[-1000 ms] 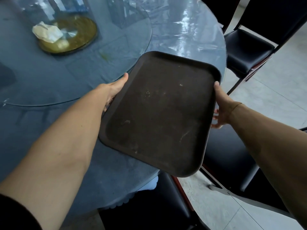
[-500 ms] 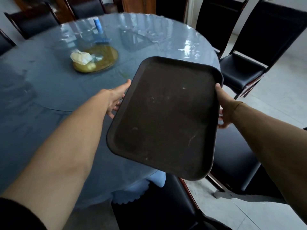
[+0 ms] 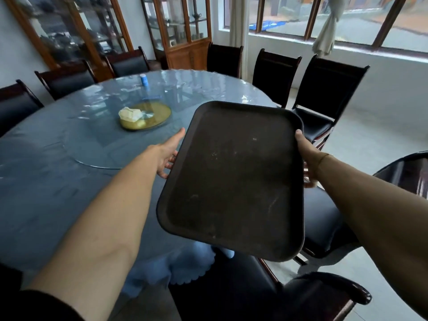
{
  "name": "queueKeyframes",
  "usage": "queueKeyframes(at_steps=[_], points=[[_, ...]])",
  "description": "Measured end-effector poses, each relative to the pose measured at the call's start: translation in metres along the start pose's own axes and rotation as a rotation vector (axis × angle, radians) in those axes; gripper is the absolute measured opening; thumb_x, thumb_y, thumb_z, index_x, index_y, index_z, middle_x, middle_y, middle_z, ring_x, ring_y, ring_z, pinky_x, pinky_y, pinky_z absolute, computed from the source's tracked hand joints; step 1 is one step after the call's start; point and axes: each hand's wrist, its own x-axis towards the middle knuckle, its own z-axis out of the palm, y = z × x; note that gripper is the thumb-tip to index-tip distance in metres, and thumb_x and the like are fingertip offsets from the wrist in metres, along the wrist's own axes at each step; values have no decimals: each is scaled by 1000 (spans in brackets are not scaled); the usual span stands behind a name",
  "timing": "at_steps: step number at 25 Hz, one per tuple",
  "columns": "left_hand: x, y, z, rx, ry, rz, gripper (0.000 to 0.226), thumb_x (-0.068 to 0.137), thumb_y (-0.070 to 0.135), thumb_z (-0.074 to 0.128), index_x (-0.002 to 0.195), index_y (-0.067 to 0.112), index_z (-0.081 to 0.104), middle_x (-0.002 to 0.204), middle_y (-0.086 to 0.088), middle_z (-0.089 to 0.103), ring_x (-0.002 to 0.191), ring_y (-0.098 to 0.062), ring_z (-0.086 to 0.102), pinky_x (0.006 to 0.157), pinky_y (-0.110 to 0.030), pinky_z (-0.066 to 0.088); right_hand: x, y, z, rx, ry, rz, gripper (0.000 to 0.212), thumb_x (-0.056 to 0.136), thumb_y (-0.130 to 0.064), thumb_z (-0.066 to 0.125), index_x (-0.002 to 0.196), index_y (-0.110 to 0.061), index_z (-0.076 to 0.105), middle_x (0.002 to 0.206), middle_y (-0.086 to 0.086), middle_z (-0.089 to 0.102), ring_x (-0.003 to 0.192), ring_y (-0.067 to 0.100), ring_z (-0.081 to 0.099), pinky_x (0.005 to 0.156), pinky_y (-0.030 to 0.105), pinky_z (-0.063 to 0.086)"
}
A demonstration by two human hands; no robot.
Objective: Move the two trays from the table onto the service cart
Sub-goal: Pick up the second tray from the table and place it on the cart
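Note:
A dark brown rectangular tray [image 3: 234, 179] hangs in the air over the near right edge of the round table [image 3: 46, 186], tilted a little. My left hand [image 3: 168, 156] grips its left rim, thumb on top and fingers underneath. My right hand [image 3: 305, 156] grips the right rim the same way. The tray is bare, with light scuffs on its surface. No second tray and no service cart appear in view.
A glass turntable [image 3: 97, 144] on the table carries a brass dish [image 3: 148, 118] with a white crumpled item. A small blue-capped bottle [image 3: 144, 79] stands farther back. Black chairs [image 3: 324, 98] ring the table, several close below and right of the tray. Wooden cabinets and windows line the far walls.
The tray has risen off the table and moved slightly right, held in both hands. My view has lifted, showing the room, chairs and windows.

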Motion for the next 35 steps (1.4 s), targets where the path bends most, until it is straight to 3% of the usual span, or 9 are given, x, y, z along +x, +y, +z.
queueKeyframes(at_steps=[2,6,9,13,19,22,27,32,35], points=[[-22,-7,1,-2,-10,25,95,68,96,31,109,15,60,108,-8,61,92,-22,56,78,-41,44,-27,9,-8,-4,22,-6,81,78,-87,28,86,-13,58,84,9,60,87,28,56,85,43,39],[-58,-10,5,8,-49,99,92,73,93,31,112,14,58,107,-12,63,95,-25,59,73,-41,44,-68,22,-29,76,61,-34,80,80,-85,28,82,-12,61,71,7,67,65,25,62,57,32,36],[-77,-7,16,55,-94,137,88,74,92,31,110,16,57,103,-13,63,92,-26,60,71,-40,46,-94,32,-51,67,98,-13,84,72,-91,31,88,-15,60,93,5,61,80,24,55,62,37,39],[-94,3,35,132,-172,143,89,75,92,29,109,14,57,97,-14,60,87,-25,58,70,-38,47,-122,46,-83,56,147,23,84,64,-93,36,90,-18,62,92,6,60,87,25,56,75,43,44],[-120,37,89,236,-313,201,91,76,91,30,111,12,58,102,-15,63,91,-27,61,70,-39,52,-155,77,-141,222,277,-51,60,81,-80,41,66,-21,42,48,-2,59,31,13,53,34,15,39],[-138,54,129,290,-347,245,94,76,90,32,118,11,57,112,-18,65,99,-30,63,77,-42,54,-178,102,-177,279,372,-43,53,81,-77,41,74,-25,46,79,-1,61,48,20,59,43,24,45],[-177,73,209,403,-445,294,94,79,88,31,116,7,58,105,-18,62,91,-29,61,78,-41,53,-224,154,-243,292,488,75,82,66,-92,29,82,-20,63,75,4,60,67,22,58,58,35,42],[-228,77,297,466,-579,348,95,80,87,30,114,4,60,106,-18,64,92,-30,61,78,-41,51,-280,212,-310,387,634,88,80,69,-92,29,84,-22,62,71,3,59,61,20,58,47,33,50],[-264,75,349,535,-634,378,99,81,87,29,122,2,57,116,-20,63,98,-31,61,82,-43,51,-321,250,-347,433,682,99,80,69,-92,27,89,-25,65,74,1,58,63,18,57,52,32,49]])
